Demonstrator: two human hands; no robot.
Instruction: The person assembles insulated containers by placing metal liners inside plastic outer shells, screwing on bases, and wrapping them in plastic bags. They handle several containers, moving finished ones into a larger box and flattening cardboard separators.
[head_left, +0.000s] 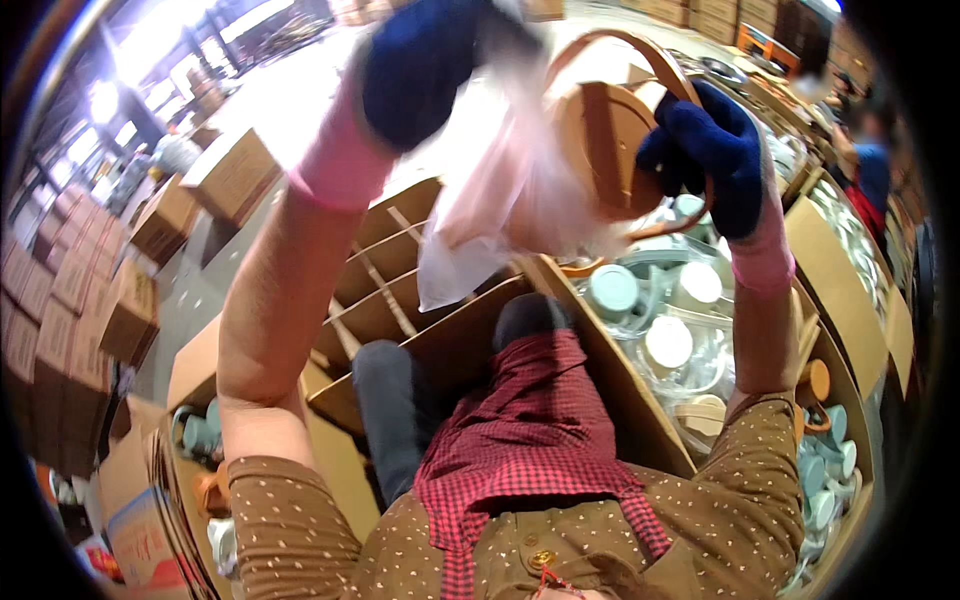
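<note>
Both hands are wearing dark blue gloves with pink cuffs and are lifted high in front of the person. The left hand point(425, 65) is closing around the upper edge of a thin, clear plastic bag point(500, 210), pinching it so that the bag is hanging down loose and crumpled between the two arms. The right hand point(712, 155) is wrapping its fingers around the rim of a brown plastic lidded container point(605, 150) with a curved carrying handle arching over it; the container is tilting on its side, its flat face turned toward the camera, and it is touching the bag's side. How far it sits inside the bag is hard to tell.

Below the hands, a cardboard box with dividers point(390, 270) is lying open over the person's lap. To the right, a box of pale teal and white containers point(670, 320) is sitting under clear wrapping. Stacked cardboard cartons point(60, 330) are standing at the far left.
</note>
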